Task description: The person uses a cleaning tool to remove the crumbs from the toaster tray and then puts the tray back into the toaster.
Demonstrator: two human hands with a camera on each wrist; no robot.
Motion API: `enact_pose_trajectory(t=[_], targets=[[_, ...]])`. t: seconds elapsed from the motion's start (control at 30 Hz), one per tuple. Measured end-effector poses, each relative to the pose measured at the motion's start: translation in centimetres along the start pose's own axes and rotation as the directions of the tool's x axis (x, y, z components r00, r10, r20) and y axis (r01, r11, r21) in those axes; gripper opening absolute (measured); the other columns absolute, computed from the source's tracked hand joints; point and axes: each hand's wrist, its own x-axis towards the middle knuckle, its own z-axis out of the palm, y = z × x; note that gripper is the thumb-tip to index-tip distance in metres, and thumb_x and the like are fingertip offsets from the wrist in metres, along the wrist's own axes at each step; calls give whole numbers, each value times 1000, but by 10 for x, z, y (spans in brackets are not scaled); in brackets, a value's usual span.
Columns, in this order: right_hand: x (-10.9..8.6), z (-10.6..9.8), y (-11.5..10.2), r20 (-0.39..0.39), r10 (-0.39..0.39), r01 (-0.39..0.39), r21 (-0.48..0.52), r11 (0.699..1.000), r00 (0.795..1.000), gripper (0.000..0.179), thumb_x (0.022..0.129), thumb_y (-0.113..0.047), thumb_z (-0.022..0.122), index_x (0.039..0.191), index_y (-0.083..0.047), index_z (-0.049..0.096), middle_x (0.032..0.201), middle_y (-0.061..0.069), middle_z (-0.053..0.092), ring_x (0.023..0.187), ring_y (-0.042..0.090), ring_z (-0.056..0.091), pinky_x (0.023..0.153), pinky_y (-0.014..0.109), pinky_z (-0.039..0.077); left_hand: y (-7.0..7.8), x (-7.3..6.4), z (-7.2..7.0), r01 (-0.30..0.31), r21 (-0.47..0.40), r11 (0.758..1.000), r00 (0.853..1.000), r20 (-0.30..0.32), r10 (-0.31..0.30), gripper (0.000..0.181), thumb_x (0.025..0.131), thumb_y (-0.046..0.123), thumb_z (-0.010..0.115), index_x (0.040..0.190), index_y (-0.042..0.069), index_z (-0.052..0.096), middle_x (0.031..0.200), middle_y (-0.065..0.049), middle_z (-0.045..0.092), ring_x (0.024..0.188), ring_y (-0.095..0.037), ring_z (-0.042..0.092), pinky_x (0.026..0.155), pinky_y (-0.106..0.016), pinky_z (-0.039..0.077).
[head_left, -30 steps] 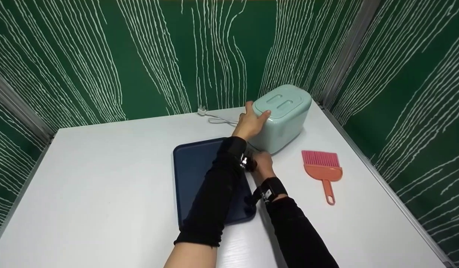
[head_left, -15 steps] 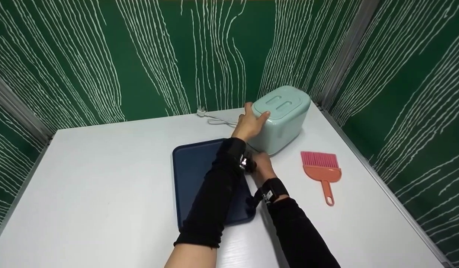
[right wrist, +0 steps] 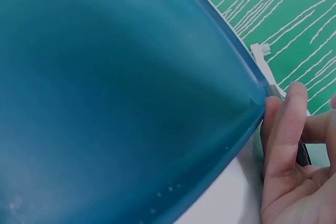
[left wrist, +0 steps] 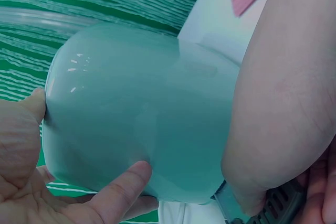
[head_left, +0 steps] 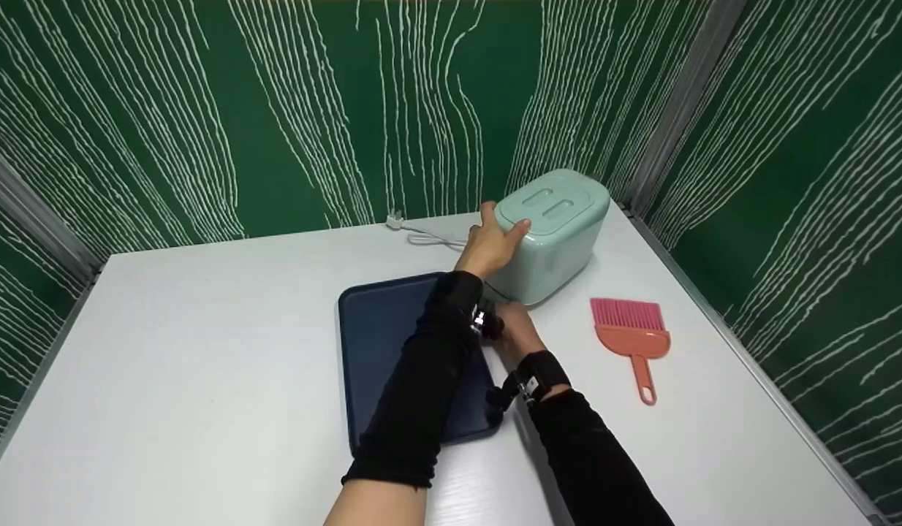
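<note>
A mint-green toaster stands at the back right of the white table, its top marked by two oval recesses. My left hand holds its near upper corner, thumb over the top edge and fingers spread along the side. Low at the toaster's near end, my right hand has its fingers curled round a dark slotted piece. I cannot tell whether that piece is apart from the toaster. Beneath my left forearm lies a dark blue tray, whose corner comes close to my right fingers in the right wrist view.
Right of the toaster lies an orange hand brush with pink bristles. A pale cord with a plug trails along the table's back edge. Green walls with white drip lines enclose the back and sides of the table.
My right hand has drawn slightly back towards me from the toaster's base. My left hand keeps its hold, and the toaster stands in almost the same place.
</note>
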Motion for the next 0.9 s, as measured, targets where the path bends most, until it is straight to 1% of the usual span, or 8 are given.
enact_pose_trajectory(t=[0.1,0.2,0.37,0.43,0.6,0.7,0.8,0.9], targets=[[0,-1,0,16,-6,7,-53,999,1000,36,89,-16,60,59,-19,41,61,-8,36,63,14,40,61,25,34,0,0,0,0,-4,1000,1000,1,0,73,112,51,53,168,18,20,159,-27,50,146,-37,55,118,-48,50],[-1,-2,0,50,2,-1,-10,1000,999,36,91,-14,59,59,-19,42,58,-9,37,59,13,41,57,24,35,-1,1,0,4,-5,1000,1000,6,-4,73,112,51,53,168,19,19,160,-27,49,147,-37,55,118,-48,50],[-2,-2,2,73,1,-3,35,999,997,38,90,-8,58,57,-20,42,55,-11,37,52,9,40,50,20,35,-1,1,0,12,-6,1000,1000,13,-12,72,112,52,52,168,21,18,160,-26,48,147,-36,53,118,-48,50],[-1,-2,2,64,-8,8,9,1000,998,38,89,-8,58,57,-21,41,56,-11,36,52,8,38,50,20,32,-1,1,0,15,-9,1000,1000,13,-15,72,112,52,52,168,22,19,160,-25,48,147,-35,53,118,-48,50],[-2,-2,2,64,-1,2,-15,1000,998,37,89,-10,58,57,-21,43,56,-11,39,52,8,42,49,20,35,-1,2,0,14,-15,1000,1000,15,-14,72,112,52,52,167,22,19,160,-25,48,148,-35,53,118,-48,49],[-5,-3,1,94,29,-36,66,997,995,37,89,-9,59,56,-19,45,53,-9,41,50,9,42,49,22,36,-2,2,0,9,-8,1000,1000,23,-8,72,112,52,52,168,22,18,160,-25,48,148,-35,52,118,-47,49],[-7,-3,0,129,53,-68,119,991,990,38,90,-11,61,56,-19,46,52,-9,43,49,9,42,49,23,37,-2,3,0,9,-3,1000,1000,27,-9,72,112,52,51,168,22,17,160,-25,48,148,-34,52,118,-47,49],[-8,-4,0,135,63,-78,105,991,989,39,91,-14,61,55,-20,47,51,-10,43,48,8,41,48,22,36,-1,3,0,13,0,1000,1000,25,-12,71,112,52,51,167,23,17,159,-25,48,148,-34,53,118,-47,49]])
